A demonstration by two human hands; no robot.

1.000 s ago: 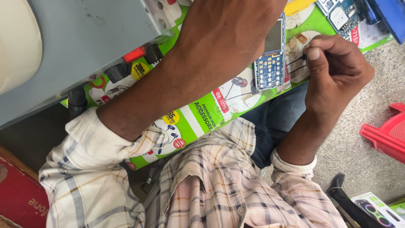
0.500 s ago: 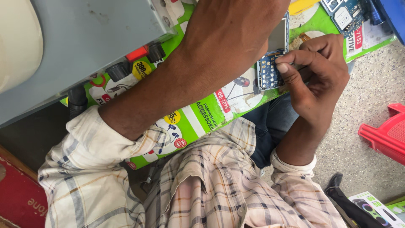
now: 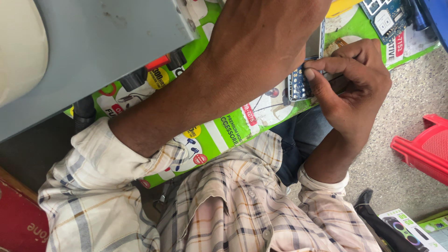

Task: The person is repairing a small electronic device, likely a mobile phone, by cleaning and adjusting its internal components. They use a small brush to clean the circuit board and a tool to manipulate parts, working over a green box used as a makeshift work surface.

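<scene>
Blue-keyed phone board (image 3: 298,84) is sitting between both hands over a green printed sheet (image 3: 233,133) on the person's lap. Right hand (image 3: 350,81) is curling its fingers (image 3: 326,65) together, thumb tip pressing on the board's upper edge. Left hand (image 3: 266,42) is covering the board's other end; its fingers are hidden, so their state cannot be told. Grey metal box (image 3: 102,51) is lying beside the left forearm. Loose circuit board (image 3: 385,16) is resting near the sheet's far corner. Red plastic stool (image 3: 422,147) is standing on the speckled floor (image 3: 415,98), well apart.
</scene>
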